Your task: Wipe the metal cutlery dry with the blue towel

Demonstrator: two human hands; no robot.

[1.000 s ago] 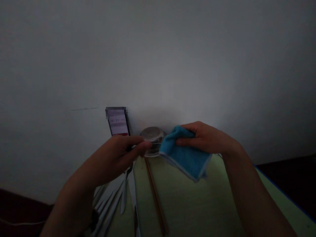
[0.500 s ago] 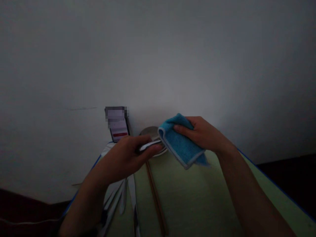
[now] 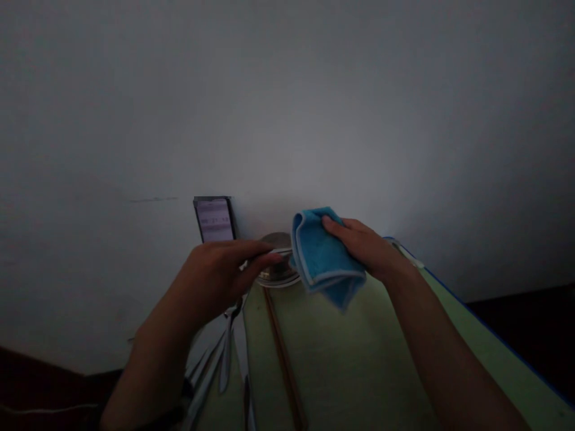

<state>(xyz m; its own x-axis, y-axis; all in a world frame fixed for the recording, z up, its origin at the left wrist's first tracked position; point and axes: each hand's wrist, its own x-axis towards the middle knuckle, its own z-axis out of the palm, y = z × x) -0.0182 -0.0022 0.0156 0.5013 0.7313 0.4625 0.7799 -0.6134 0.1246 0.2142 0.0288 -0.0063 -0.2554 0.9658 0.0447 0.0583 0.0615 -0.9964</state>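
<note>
My left hand (image 3: pixel 229 272) pinches a slim, shiny piece of metal cutlery (image 3: pixel 282 251) between thumb and fingers. Its kind cannot be made out, since my fingers hide one end and the cloth the other. A folded blue cloth (image 3: pixel 330 248) with a pale edge is in my right hand (image 3: pixel 362 242), thumb on top, and wraps around or covers the cutlery's right end. Behind and below the cutlery stands a round metal dish (image 3: pixel 277 275), partly hidden by my left fingers.
Against the wall leans a phone (image 3: pixel 216 222) with a lit screen. On the green table (image 3: pixel 359 359) lie brown chopsticks (image 3: pixel 284 359), a table knife (image 3: pixel 241 341), a spoon (image 3: pixel 226 353) and more metal cutlery (image 3: pixel 204 383). A pale object (image 3: pixel 409 254) lies at the right edge.
My left hand has turned, its fingers straighter over the cutlery. The cloth has shifted slightly in my right hand, its lower corner swinging. The phone's screen shows different content.
</note>
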